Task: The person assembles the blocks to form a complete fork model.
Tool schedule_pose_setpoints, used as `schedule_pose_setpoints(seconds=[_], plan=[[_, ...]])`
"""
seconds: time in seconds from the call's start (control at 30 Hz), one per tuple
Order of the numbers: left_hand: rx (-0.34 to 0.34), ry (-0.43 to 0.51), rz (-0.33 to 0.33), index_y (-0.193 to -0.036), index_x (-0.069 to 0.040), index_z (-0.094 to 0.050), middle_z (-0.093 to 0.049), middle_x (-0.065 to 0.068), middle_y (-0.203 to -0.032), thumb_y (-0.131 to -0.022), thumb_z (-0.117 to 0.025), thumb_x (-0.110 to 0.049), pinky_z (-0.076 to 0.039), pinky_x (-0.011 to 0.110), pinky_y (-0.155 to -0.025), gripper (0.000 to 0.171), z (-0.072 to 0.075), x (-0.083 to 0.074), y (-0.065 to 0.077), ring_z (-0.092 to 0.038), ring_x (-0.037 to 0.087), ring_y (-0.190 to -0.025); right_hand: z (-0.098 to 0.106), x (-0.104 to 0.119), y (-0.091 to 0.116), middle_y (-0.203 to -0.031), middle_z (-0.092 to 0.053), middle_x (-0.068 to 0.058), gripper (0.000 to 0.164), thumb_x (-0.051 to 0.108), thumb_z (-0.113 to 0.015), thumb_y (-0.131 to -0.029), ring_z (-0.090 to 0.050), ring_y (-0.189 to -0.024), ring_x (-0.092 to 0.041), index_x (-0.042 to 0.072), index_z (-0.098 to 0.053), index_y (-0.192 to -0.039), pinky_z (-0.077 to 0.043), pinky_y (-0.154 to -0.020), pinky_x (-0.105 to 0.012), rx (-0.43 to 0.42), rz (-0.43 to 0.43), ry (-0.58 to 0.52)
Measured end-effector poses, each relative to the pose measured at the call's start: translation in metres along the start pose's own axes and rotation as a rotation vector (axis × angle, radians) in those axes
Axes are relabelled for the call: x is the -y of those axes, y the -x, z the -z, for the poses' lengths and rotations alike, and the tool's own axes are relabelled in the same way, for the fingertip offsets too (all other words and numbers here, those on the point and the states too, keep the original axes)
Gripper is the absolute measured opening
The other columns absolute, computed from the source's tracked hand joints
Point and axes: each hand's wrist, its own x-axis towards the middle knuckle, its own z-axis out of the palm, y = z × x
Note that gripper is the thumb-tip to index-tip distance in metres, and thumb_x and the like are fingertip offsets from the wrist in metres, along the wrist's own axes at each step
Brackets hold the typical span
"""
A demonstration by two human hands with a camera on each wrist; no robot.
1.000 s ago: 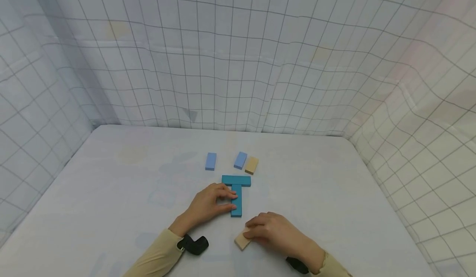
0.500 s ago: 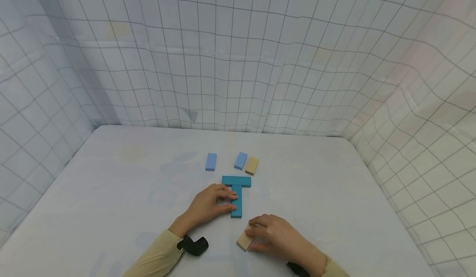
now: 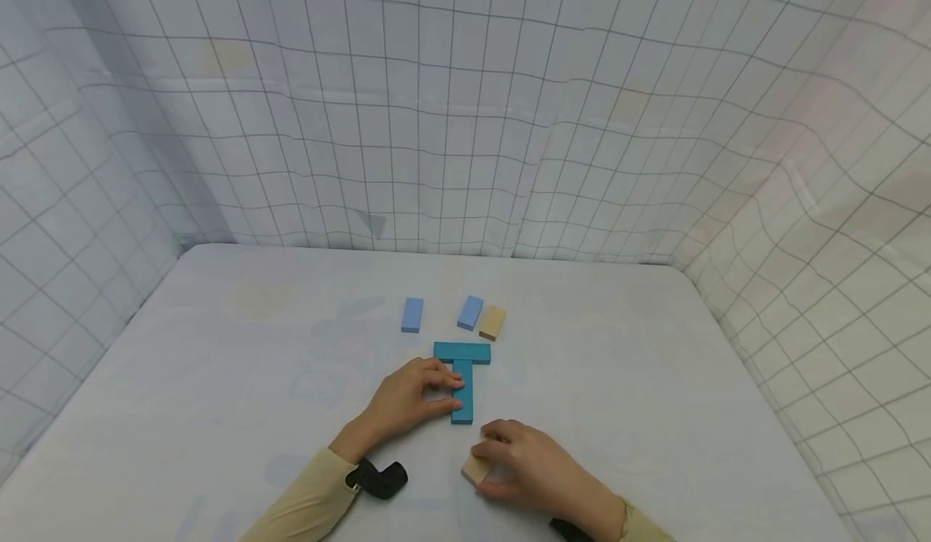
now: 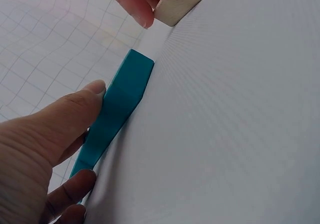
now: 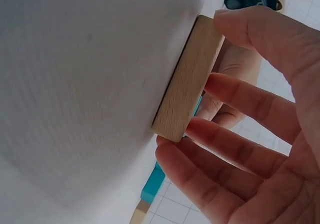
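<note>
Two teal blocks lie on the white table in a T: a crossbar block [image 3: 473, 353] and a stem block [image 3: 464, 414] running toward me. My left hand [image 3: 402, 398] rests on the stem, thumb and fingertips spaced apart along its left side. The left wrist view shows the thumb against the broad teal face [image 4: 117, 101]. Nearer me and to the right, my right hand [image 3: 541, 471] pinches a plain wooden block [image 3: 474, 469], which sits slantwise. In the right wrist view, the thumb is at one end of that wooden block [image 5: 185, 78], fingers along its side and other end.
Beyond the T lie a light blue block [image 3: 412, 316], a second light blue block [image 3: 470, 313] and a wooden block [image 3: 492, 324] close beside the second. White grid-patterned curtains [image 3: 451, 122] enclose the table's [image 3: 618, 348] back and sides. A black wrist device [image 3: 383, 480] sits on my left wrist.
My right hand has shifted its fingers on the wooden block, and the thumb now shows at the near end. The block has moved slightly; my left hand and the teal blocks stay put.
</note>
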Motion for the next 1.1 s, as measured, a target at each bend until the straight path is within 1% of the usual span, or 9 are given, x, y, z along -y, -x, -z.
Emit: schedule_pose_setpoints(seconds=[0.17, 0.27, 0.47, 0.57, 0.63, 0.87, 1.1], plan=[[0.001, 0.003, 0.003, -0.107, -0.022, -0.073, -0.062, -0.014, -0.111, -0.081, -0.073, -0.043, -0.047, 0.037, -0.09, 0.033, 0.0001, 0.0002, 0.0003, -0.052, 0.014, -0.114, -0.0018, -0.0043, 0.0008, -0.12, -0.057, -0.007, 0.032, 0.031, -0.072, -0.086, -0.056, -0.109, -0.016, 0.014, -0.068, -0.113, -0.048, -0.087, -0.027, 0.005, 0.06, -0.055], [0.003, 0.008, 0.006, -0.107, -0.022, -0.073, -0.062, -0.014, -0.111, -0.081, -0.072, -0.044, -0.046, 0.037, -0.09, 0.034, -0.0005, 0.0009, 0.0006, -0.052, 0.014, -0.114, -0.0027, -0.0067, 0.0028, -0.125, -0.056, -0.008, 0.033, 0.03, -0.071, -0.087, -0.055, -0.112, -0.017, 0.014, -0.067, -0.115, -0.048, -0.088, -0.028, 0.013, 0.066, -0.073], [0.008, 0.007, 0.012, -0.107, -0.023, -0.073, -0.062, -0.015, -0.111, -0.081, -0.073, -0.043, -0.046, 0.037, -0.09, 0.033, -0.0012, 0.0015, 0.0001, -0.052, 0.014, -0.113, -0.0011, -0.0069, 0.0062, -0.128, -0.057, -0.011, 0.035, 0.027, -0.071, -0.086, -0.058, -0.11, -0.019, 0.012, -0.067, -0.117, -0.051, -0.083, -0.032, 0.013, -0.043, -0.036], [0.009, 0.006, 0.012, -0.107, -0.022, -0.073, -0.062, -0.014, -0.111, -0.081, -0.073, -0.043, -0.046, 0.037, -0.09, 0.033, -0.001, 0.0013, 0.0001, -0.052, 0.014, -0.113, 0.0002, -0.0057, 0.0062, -0.129, -0.057, -0.012, 0.035, 0.025, -0.071, -0.087, -0.058, -0.11, -0.019, 0.011, -0.066, -0.119, -0.051, -0.084, -0.032, 0.028, -0.062, -0.06], [0.01, 0.007, 0.012, -0.107, -0.022, -0.073, -0.062, -0.014, -0.111, -0.081, -0.073, -0.042, -0.046, 0.037, -0.09, 0.033, -0.0009, 0.001, 0.0002, -0.052, 0.014, -0.113, 0.0002, -0.0048, 0.0059, -0.129, -0.056, -0.013, 0.035, 0.023, -0.07, -0.088, -0.057, -0.112, -0.02, 0.01, -0.066, -0.119, -0.05, -0.085, -0.031, 0.03, -0.051, -0.074], [0.003, 0.001, 0.008, -0.107, -0.023, -0.073, -0.062, -0.015, -0.11, -0.081, -0.072, -0.044, -0.047, 0.037, -0.089, 0.033, -0.0012, 0.0017, 0.0001, -0.053, 0.014, -0.112, -0.0038, -0.0043, 0.0048, -0.131, -0.055, -0.013, 0.036, 0.021, -0.07, -0.088, -0.057, -0.112, -0.018, 0.01, -0.064, -0.121, -0.05, -0.085, -0.028, -0.004, 0.014, -0.081], [-0.002, 0.004, 0.005, -0.107, -0.023, -0.073, -0.062, -0.015, -0.11, -0.081, -0.072, -0.045, -0.047, 0.037, -0.088, 0.034, -0.0004, 0.0024, 0.0004, -0.053, 0.013, -0.11, -0.0049, -0.0055, 0.0022, -0.132, -0.054, -0.012, 0.035, 0.02, -0.069, -0.089, -0.056, -0.114, -0.018, 0.01, -0.063, -0.122, -0.049, -0.087, -0.027, -0.011, 0.044, -0.093]])
